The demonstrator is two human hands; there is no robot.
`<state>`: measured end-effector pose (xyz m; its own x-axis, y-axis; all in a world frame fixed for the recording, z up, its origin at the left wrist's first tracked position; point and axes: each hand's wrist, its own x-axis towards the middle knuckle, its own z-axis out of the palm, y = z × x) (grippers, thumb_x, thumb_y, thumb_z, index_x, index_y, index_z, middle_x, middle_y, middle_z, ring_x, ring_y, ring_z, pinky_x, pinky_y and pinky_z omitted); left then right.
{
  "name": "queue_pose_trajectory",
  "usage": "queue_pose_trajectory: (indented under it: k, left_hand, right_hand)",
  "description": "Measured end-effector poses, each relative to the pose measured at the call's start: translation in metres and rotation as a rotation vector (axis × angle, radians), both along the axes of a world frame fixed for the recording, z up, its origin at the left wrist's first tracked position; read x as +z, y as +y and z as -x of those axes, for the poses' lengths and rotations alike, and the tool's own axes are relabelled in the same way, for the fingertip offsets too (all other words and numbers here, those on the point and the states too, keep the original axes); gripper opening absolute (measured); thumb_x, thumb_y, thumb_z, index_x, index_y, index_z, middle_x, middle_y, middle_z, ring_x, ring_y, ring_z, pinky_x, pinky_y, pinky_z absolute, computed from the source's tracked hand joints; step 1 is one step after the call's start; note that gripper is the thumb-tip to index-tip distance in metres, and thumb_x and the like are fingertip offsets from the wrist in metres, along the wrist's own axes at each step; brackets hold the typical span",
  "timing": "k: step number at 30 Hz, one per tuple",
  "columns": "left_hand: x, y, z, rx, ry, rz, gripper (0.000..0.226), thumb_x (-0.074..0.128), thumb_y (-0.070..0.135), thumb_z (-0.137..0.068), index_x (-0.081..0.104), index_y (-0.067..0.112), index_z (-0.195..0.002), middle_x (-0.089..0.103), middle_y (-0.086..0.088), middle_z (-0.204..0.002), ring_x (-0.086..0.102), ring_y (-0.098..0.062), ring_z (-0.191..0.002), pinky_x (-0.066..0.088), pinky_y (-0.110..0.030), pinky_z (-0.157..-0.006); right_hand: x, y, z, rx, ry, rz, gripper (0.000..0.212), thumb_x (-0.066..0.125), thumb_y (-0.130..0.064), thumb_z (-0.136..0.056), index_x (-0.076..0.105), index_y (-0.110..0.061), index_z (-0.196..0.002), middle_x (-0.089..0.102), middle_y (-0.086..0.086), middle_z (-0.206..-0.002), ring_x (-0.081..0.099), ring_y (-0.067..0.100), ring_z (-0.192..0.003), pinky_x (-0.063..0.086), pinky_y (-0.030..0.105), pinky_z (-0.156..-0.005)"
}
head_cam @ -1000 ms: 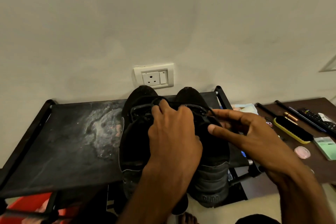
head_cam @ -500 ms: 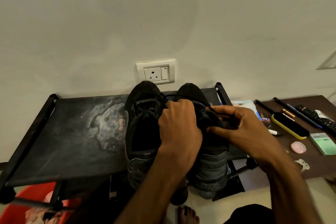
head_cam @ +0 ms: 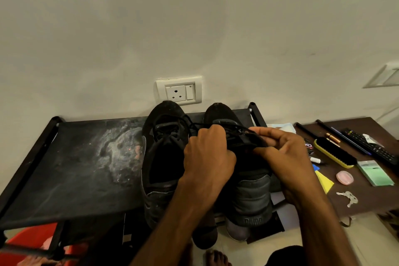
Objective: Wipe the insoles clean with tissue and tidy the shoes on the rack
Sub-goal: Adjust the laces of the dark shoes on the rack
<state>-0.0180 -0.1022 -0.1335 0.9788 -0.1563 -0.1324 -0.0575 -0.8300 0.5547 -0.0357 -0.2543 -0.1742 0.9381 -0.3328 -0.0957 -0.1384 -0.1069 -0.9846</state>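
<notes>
- The left hand (head_cam: 207, 157) covers the laces of the right shoe (head_cam: 250, 201); its fingertips are out of sight.
- The label on the tin (head_cam: 309, 147) is half hidden behind the right hand (head_cam: 287, 157).
- The remote (head_cam: 371, 147) and the bare foot (head_cam: 216, 258) are cut off by the edges.
- The red tub (head_cam: 32, 237) is mostly hidden under the rack (head_cam: 75, 168).

Matt black cloth shoes (head_cam: 165, 157) sit on the rack's (head_cam: 71, 168) dusty, scuffed fabric shelf, beside a smooth dark wood table (head_cam: 367, 194).
</notes>
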Motion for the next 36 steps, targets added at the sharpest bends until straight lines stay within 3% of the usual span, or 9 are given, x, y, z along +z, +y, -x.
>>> queue_pose_trajectory:
  k: [4, 7, 10, 13, 16, 21, 27, 31, 36]
  left_hand:
    - [-0.002, 0.001, -0.001, -0.01, 0.012, -0.013, 0.036, 0.056, 0.01, -0.093, 0.028, 0.023, -0.073, 0.038, 0.005, -0.078, 0.047, -0.02, -0.081, 0.039, -0.031, -0.072]
    - [-0.004, -0.002, -0.001, -0.009, 0.002, -0.062, 0.03, 0.056, 0.015, -0.096, 0.033, 0.02, -0.076, 0.041, 0.004, -0.08, 0.052, -0.022, -0.084, 0.039, -0.031, -0.072]
    - [-0.007, -0.005, -0.002, 0.02, -0.043, -0.085, 0.017, 0.059, 0.031, -0.097, 0.049, 0.018, -0.095, 0.056, -0.001, -0.096, 0.06, -0.026, -0.102, 0.046, -0.033, -0.081]
    - [-0.011, -0.008, -0.002, 0.042, -0.08, -0.12, 0.026, 0.062, 0.037, -0.095, 0.058, 0.015, -0.11, 0.062, -0.007, -0.114, 0.058, -0.028, -0.111, 0.049, -0.036, -0.091]
    - [-0.01, -0.011, -0.001, 0.041, -0.116, -0.094, 0.017, 0.059, 0.032, -0.099, 0.049, 0.018, -0.095, 0.063, -0.005, -0.106, 0.06, -0.026, -0.103, 0.048, -0.034, -0.087]
    - [-0.009, -0.01, -0.003, 0.036, -0.177, -0.111, 0.031, 0.053, 0.027, -0.1, 0.034, 0.022, -0.076, 0.048, 0.003, -0.081, 0.057, -0.022, -0.088, 0.048, -0.039, -0.091]
    - [-0.011, -0.009, -0.007, 0.027, -0.166, -0.074, 0.024, 0.052, 0.025, -0.102, 0.039, 0.02, -0.083, 0.044, 0.005, -0.078, 0.052, -0.018, -0.083, 0.043, -0.03, -0.08]
    - [-0.013, -0.006, -0.011, 0.036, -0.148, -0.058, 0.021, 0.054, 0.023, -0.102, 0.042, 0.019, -0.084, 0.05, 0.002, -0.084, 0.056, -0.021, -0.087, 0.046, -0.032, -0.079]
    - [-0.017, -0.003, -0.015, 0.031, -0.159, -0.028, 0.02, 0.055, 0.016, -0.099, 0.045, 0.019, -0.082, 0.057, 0.001, -0.086, 0.06, -0.02, -0.084, 0.047, -0.029, -0.073]
  right_hand:
    - [0.0, -0.005, -0.001, 0.054, 0.038, -0.101, 0.045, 0.065, 0.021, -0.079, 0.071, -0.005, -0.115, 0.079, 0.006, -0.092, 0.077, 0.017, -0.087, 0.061, 0.02, -0.071]
    - [0.003, -0.009, 0.003, 0.169, 0.054, 0.091, 0.044, 0.076, 0.008, -0.08, 0.072, -0.014, -0.117, 0.079, -0.004, -0.099, 0.075, 0.008, -0.095, 0.061, 0.025, -0.085]
    - [0.016, -0.018, 0.008, 0.301, 0.089, 0.073, 0.037, 0.077, -0.003, -0.084, 0.073, -0.017, -0.118, 0.078, -0.007, -0.103, 0.073, 0.004, -0.099, 0.058, 0.017, -0.082]
    - [0.02, -0.026, 0.009, 0.318, 0.106, 0.0, 0.027, 0.07, -0.012, -0.09, 0.074, -0.018, -0.116, 0.079, -0.003, -0.103, 0.073, 0.007, -0.102, 0.057, 0.015, -0.085]
    - [0.018, -0.021, 0.008, 0.282, 0.062, 0.096, 0.024, 0.069, -0.02, -0.09, 0.076, -0.019, -0.113, 0.079, -0.008, -0.1, 0.072, 0.003, -0.099, 0.056, 0.013, -0.083]
    - [0.014, -0.017, 0.005, 0.257, 0.011, 0.132, 0.022, 0.067, -0.025, -0.094, 0.078, -0.017, -0.111, 0.079, -0.008, -0.098, 0.073, 0.004, -0.098, 0.058, 0.022, -0.09]
    - [0.011, -0.009, 0.003, 0.11, -0.109, 0.364, 0.014, 0.071, -0.028, -0.09, 0.083, -0.021, -0.092, 0.078, -0.012, -0.079, 0.074, 0.003, -0.082, 0.062, 0.028, -0.079]
    - [0.004, -0.007, -0.001, 0.023, -0.105, 0.395, 0.016, 0.071, -0.029, -0.091, 0.083, -0.019, -0.087, 0.077, -0.006, -0.074, 0.074, 0.011, -0.078, 0.062, 0.044, -0.08]
    - [-0.001, -0.006, -0.002, -0.046, -0.058, 0.371, 0.016, 0.072, -0.026, -0.092, 0.082, -0.019, -0.081, 0.076, -0.001, -0.07, 0.074, 0.018, -0.076, 0.061, 0.049, -0.078]
